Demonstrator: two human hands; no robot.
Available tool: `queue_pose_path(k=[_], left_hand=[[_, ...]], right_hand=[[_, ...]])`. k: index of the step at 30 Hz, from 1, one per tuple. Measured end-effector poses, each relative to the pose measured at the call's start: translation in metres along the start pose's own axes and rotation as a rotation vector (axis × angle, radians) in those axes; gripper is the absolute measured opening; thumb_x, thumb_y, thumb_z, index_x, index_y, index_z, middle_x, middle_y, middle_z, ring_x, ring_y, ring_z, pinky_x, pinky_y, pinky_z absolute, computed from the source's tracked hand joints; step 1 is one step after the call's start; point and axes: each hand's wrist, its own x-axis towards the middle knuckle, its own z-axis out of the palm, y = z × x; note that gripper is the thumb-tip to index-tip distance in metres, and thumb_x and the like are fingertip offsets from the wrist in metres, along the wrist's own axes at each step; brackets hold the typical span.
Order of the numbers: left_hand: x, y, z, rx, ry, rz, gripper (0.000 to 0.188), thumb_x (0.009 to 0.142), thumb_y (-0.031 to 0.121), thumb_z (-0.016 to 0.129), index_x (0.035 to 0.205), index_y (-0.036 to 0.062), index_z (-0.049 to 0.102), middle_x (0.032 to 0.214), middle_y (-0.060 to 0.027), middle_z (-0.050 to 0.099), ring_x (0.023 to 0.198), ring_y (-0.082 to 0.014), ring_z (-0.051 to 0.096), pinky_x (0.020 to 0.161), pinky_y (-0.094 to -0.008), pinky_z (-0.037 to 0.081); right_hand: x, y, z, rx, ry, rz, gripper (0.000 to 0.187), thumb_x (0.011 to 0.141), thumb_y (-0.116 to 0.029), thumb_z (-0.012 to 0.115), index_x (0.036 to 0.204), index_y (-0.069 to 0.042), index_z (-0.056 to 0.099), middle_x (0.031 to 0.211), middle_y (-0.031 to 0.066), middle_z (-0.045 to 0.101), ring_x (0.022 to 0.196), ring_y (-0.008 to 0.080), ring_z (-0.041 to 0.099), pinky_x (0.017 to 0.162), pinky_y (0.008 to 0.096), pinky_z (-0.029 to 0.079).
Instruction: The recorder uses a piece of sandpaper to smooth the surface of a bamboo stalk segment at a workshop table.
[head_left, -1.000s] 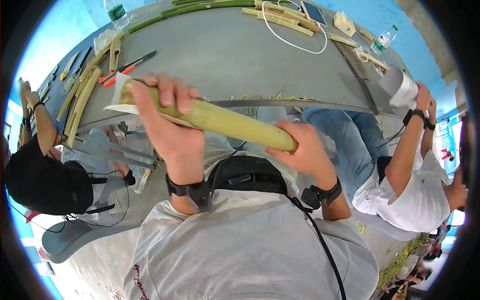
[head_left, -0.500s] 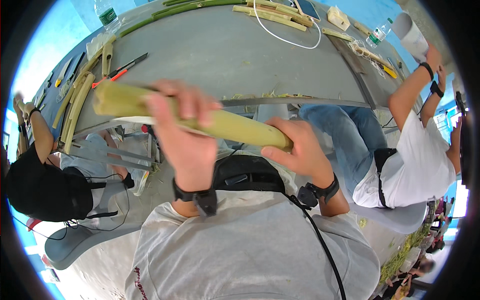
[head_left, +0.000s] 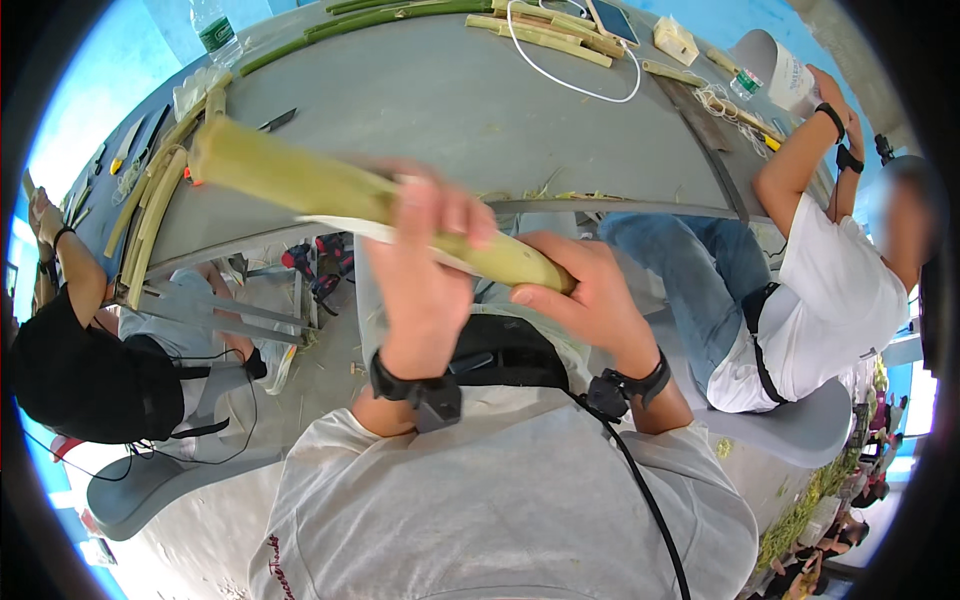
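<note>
A thick green-yellow bamboo tube (head_left: 290,178) slants in front of me above the table's near edge, its far-left end raised. My right hand (head_left: 585,285) is closed round its right, nearer end. Midway along, the fingers of my left hand (head_left: 425,260) curl over the tube. Under that palm a thin white sheet (head_left: 345,226), perhaps sandpaper, lies against the tube's lower side; most of it is hidden by the hand.
On the grey table (head_left: 400,110) lie split bamboo strips (head_left: 155,225), more bamboo pieces (head_left: 545,38), a phone (head_left: 612,20) with a white cable, and a knife (head_left: 278,120). Co-workers sit left and right; the one in a white shirt (head_left: 840,310) holds a white container (head_left: 785,75).
My left hand has slid right along the bamboo tube, toward my right hand, with the white sheet. The tube has tilted more steeply. At right, the co-worker's white container has shifted.
</note>
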Motion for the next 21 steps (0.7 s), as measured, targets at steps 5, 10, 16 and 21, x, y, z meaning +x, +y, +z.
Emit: queue_pose_path(k=[5,10,16,21], left_hand=[[0.0,0.031,0.001,0.024,0.005,0.071,0.024,0.099,0.036,0.053,0.097,0.0129,0.047,0.07,0.0021,0.038,0.059,-0.0119,0.042,0.056,-0.0307,0.04],[0.008,0.067,-0.007,-0.12,0.03,0.252,0.023,0.098,0.034,0.054,0.096,0.0138,0.044,0.071,0.0022,0.038,0.06,-0.0122,0.044,0.054,-0.0283,0.043],[-0.012,0.006,0.01,0.039,0.079,-0.004,0.016,0.097,0.022,0.057,0.094,0.0128,0.045,0.074,0.0004,0.045,0.065,-0.0148,0.051,0.055,-0.0339,0.046],[0.013,0.046,-0.002,-0.007,0.279,0.101,0.023,0.098,0.032,0.055,0.097,0.0101,0.047,0.076,-0.0031,0.051,0.062,-0.017,0.055,0.057,-0.0343,0.047]], right_hand=[[0.001,0.009,0.0,0.029,-0.017,-0.095,0.044,0.075,-0.03,0.08,0.107,-0.005,0.065,0.088,0.0137,0.068,0.076,0.0331,0.064,0.066,0.0343,0.05],[0.0,0.016,-0.004,0.031,-0.013,-0.145,0.046,0.073,-0.031,0.081,0.107,-0.004,0.066,0.091,0.0137,0.069,0.078,0.0326,0.066,0.069,0.0339,0.05],[0.01,-0.011,0.006,0.025,-0.003,-0.025,0.043,0.073,-0.03,0.081,0.104,-0.005,0.066,0.087,0.0151,0.067,0.076,0.0342,0.064,0.067,0.0336,0.05],[0.0,0.006,-0.004,-0.065,0.027,-0.063,0.042,0.073,-0.03,0.08,0.104,-0.006,0.065,0.082,0.0135,0.066,0.072,0.0338,0.063,0.064,0.034,0.049]])
